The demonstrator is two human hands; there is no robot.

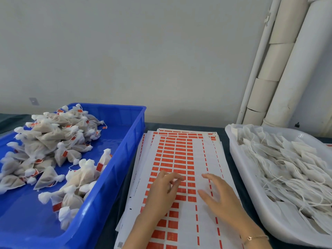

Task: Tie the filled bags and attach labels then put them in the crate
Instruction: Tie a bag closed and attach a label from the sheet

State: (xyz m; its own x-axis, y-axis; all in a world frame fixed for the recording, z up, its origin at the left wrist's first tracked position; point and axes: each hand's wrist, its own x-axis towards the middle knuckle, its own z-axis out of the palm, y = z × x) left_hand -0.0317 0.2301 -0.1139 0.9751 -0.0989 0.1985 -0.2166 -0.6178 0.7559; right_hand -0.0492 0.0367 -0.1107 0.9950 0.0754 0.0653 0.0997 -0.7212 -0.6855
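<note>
A stack of white sheets with rows of red labels lies in the middle of the table. My left hand hovers over the red labels with its fingers loosely curled and its fingertips close to a label; nothing shows in its grip. My right hand is beside it over the sheet's peeled part, fingers spread and relaxed, holding nothing. To the left stands a blue crate holding several tied, labelled white bags. To the right, a white tray holds untied filled bags with loose strings.
The table has a dark cover. Behind it is a plain wall, with white pipes rising at the back right. A bracelet is on my right wrist.
</note>
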